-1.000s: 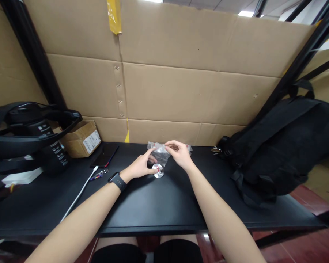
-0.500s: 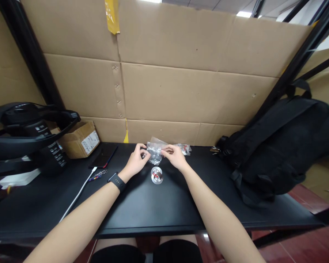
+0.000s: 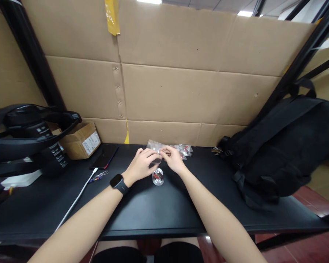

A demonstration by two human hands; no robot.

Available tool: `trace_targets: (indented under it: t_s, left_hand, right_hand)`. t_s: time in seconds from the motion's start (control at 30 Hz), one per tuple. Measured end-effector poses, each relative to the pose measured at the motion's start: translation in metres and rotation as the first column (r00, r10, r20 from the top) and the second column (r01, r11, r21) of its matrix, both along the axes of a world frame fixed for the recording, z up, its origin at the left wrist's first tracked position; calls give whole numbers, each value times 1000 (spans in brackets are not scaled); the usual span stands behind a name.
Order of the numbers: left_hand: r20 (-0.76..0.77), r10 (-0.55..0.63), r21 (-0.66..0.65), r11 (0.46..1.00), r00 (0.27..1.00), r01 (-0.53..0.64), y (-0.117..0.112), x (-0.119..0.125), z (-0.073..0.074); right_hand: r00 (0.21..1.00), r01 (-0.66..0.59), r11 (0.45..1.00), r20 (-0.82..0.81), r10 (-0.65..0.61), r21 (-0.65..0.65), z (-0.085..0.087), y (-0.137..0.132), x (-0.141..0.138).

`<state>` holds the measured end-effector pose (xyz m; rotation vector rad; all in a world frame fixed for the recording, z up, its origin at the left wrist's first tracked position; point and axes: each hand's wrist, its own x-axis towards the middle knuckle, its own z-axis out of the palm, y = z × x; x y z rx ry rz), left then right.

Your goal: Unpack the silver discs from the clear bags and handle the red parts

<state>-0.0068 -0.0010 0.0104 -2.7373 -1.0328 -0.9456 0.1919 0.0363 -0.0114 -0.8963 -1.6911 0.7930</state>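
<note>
beyond the disc [image 3: 158,176], right hand [image 3: 173,159] pinches a bag [image 3: 152,144]. left hand [image 3: 141,163] curls over it; its grip cannot be told.

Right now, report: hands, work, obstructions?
Left hand, right hand close together at plastic bag; hold unclear. Silver disc near left hand. Possible clutter: bagged pieces behind right hand.

So on my feed I'm going off the phone [image 3: 105,157]: small cardboard box [image 3: 82,143] just left of it, black bottle [image 3: 55,156] further left, white cable [image 3: 78,198] and keychain [image 3: 98,176] on its near side, black backpack [image 3: 287,146] way off right, cardboard wall [image 3: 175,95] behind it.
</note>
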Motion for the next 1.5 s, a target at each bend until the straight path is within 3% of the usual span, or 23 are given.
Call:
trace_targets:
  t_s: [0.1, 0.23, 0.33, 0.4, 0.5, 0.63, 0.73, 1.0, 1.13, 1.2, 1.3, 1.4, 1.5]
  left_hand:
    - [-13, 57, 42, 998, 998, -57, 11, -4, -4]
    - [18, 235, 34, 971, 972, -235, 41, -26, -6]
    - [36, 429, -19, 903, 903, -428, 65, -46, -14]
    - [-62, 522, -104, 844, 851, -526, 77, -55, -23]
    - [-235, 514, -279, 777, 825, -564, 86, -61, -37]
    - [-283, 488, -322, 763, 826, -561, 89, -60, -45]
    - [-292, 501, -305, 759, 815, -576, 89, -59, -45]
    - [-242, 521, -241, 785, 818, -571, 79, -59, -41]
    - [-113, 500, -167, 842, 859, -512, 66, -53, -34]
    - [-19, 433, -185, 884, 901, -428, 58, -46, -28]
    - [172, 251, -323, 928, 953, -186, 43, -30, -19]
    - [368, 95, -456, 885, 925, 91, 27, -13, -13]
    - [426, 5, -496, 837, 905, 230, 16, -2, -9]
  right_hand:
    - [999, 14, 999, 39, -15, 29, 1, -2, 0]
    - [971, 141, 983, 177, -160, 119, 3, 1, 9]
    - [913, 239, 953, 289, -286, 189, 6, 8, 27]
    - [847, 290, 928, 388, -363, 235, 7, 12, 42]
    - [697, 351, 903, 575, -428, 246, 8, 16, 66]
    - [543, 416, 903, 766, -343, 110, 7, 15, 90]
    - [517, 408, 912, 814, -264, 36, 5, 13, 95]
    - [521, 415, 910, 823, -227, -11, 8, 10, 83]
    - [580, 335, 942, 794, -183, -27, 8, 12, 82]
    - [696, 203, 978, 710, -109, -48, 7, 14, 78]
    - [884, -16, 999, 467, 35, -46, 9, 11, 62]
    - [964, -116, 991, 231, 128, -67, 14, 2, 39]
    - [974, -201, 975, 89, 209, -90, 18, -6, 24]
